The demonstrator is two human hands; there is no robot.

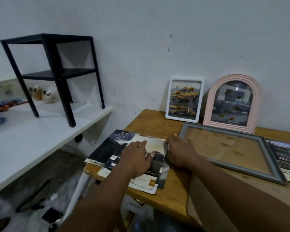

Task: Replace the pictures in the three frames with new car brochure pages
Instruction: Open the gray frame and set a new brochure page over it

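Nearest to us, at six o'clock on the wooden bench [174,186], lies the stack of car brochure pages [124,156]. Our left hand [137,158] rests flat on the top sheet, fingers spread and pressing down. Our right hand [179,151], just beside it at the stack's right edge, has its fingers curled onto the paper's edge; whether they pinch a sheet or only steady it we cannot tell. We judge these pages light, thin and floppy, glossy enough to slide on one another and easy to crease or tear, so they are best held down flat with one palm and lifted by a corner or edge.

Further out at three o'clock lies the grey frame [264,158], flat on the bench and showing no picture, with another brochure sheet [286,156] beyond its right side. Its pane looks fragile; hold it by the rails.

Farthest, at one o'clock, the white frame [201,99] and the pink arched frame [258,101] lean on the wall, both showing car pictures.
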